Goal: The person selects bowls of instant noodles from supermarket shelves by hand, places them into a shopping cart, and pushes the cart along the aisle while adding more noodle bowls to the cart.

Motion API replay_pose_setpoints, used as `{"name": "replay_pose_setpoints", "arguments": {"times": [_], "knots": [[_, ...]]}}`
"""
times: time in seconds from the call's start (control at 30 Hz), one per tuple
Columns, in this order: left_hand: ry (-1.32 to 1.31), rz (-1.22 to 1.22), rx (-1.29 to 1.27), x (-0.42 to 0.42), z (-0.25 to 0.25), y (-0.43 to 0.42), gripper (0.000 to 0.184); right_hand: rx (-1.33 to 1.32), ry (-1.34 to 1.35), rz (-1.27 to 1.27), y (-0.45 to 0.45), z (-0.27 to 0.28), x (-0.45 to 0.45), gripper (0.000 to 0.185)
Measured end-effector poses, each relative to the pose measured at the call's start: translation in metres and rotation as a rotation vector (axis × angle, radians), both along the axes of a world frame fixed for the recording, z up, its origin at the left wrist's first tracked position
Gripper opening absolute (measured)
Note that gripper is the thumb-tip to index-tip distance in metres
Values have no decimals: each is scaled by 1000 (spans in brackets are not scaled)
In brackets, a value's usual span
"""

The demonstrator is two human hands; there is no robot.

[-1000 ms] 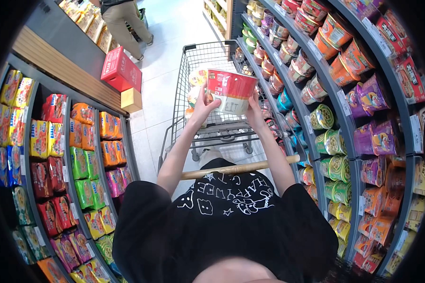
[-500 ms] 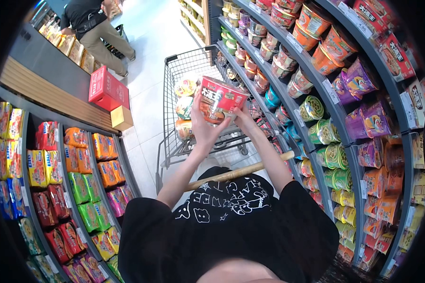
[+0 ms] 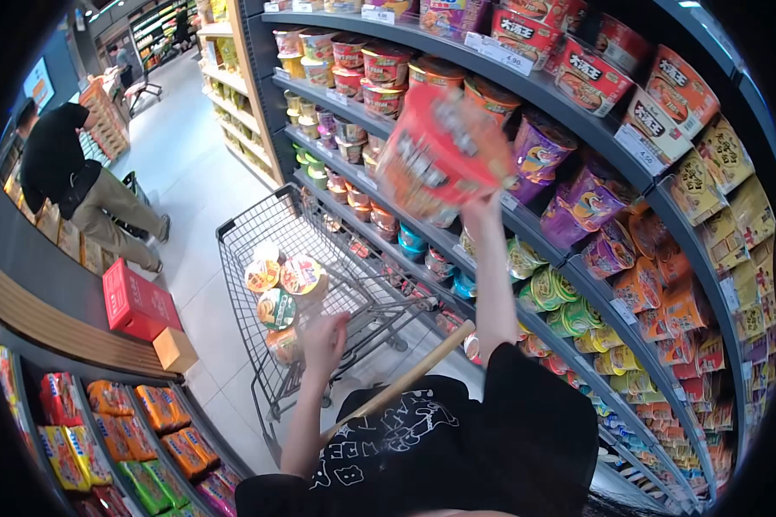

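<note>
A large red instant noodle cup, blurred by motion, is held up in front of the shelves on the right. My right hand grips it from below at its near edge; most of the fingers are hidden behind the cup. My left hand is over the near part of the shopping cart, loosely bent and a little blurred, with nothing visible in it. Several noodle cups lie in the cart, just beyond my left hand. The cart's wooden-looking handle crosses in front of my shirt.
Shelves of noodle cups curve along my right, with red cups on an upper level. Packaged noodles fill the shelf at lower left. A red box stands beside the aisle. Farther off at left, a person in black leans over a display.
The red noodle cup has gone from both hands over the cart up and right toward the shelves, now in my right hand only. My left hand has let go. The view has turned right.
</note>
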State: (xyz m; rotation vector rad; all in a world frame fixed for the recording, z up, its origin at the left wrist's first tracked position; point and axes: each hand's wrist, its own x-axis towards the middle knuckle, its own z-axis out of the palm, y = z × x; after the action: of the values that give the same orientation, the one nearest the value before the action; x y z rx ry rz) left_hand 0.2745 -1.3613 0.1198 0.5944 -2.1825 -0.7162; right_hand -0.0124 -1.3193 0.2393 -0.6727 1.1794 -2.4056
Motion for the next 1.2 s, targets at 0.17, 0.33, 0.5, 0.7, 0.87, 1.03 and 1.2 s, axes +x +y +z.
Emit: {"name": "replay_pose_setpoints", "arguments": {"times": [0.17,0.33,0.5,0.7,0.87,1.03,1.2], "knots": [[16,-23,83,-7,-3,6,15,-26,608,-262,34,148,-58,80],[37,-9,134,-6,-5,2,14,-110,1178,-614,53,233,-119,74],[30,8,175,-4,-9,-2,15,110,1140,-647,65,268,-150,83],[18,16,208,-3,-10,-5,13,178,1020,-694,71,274,-190,88],[4,19,214,-3,-11,-7,12,72,852,-559,79,269,-221,74],[-4,7,213,-4,-15,-9,11,63,753,-844,61,256,-230,75],[-55,-12,221,-6,-19,-8,12,550,1028,-1493,34,245,-192,105]]}}
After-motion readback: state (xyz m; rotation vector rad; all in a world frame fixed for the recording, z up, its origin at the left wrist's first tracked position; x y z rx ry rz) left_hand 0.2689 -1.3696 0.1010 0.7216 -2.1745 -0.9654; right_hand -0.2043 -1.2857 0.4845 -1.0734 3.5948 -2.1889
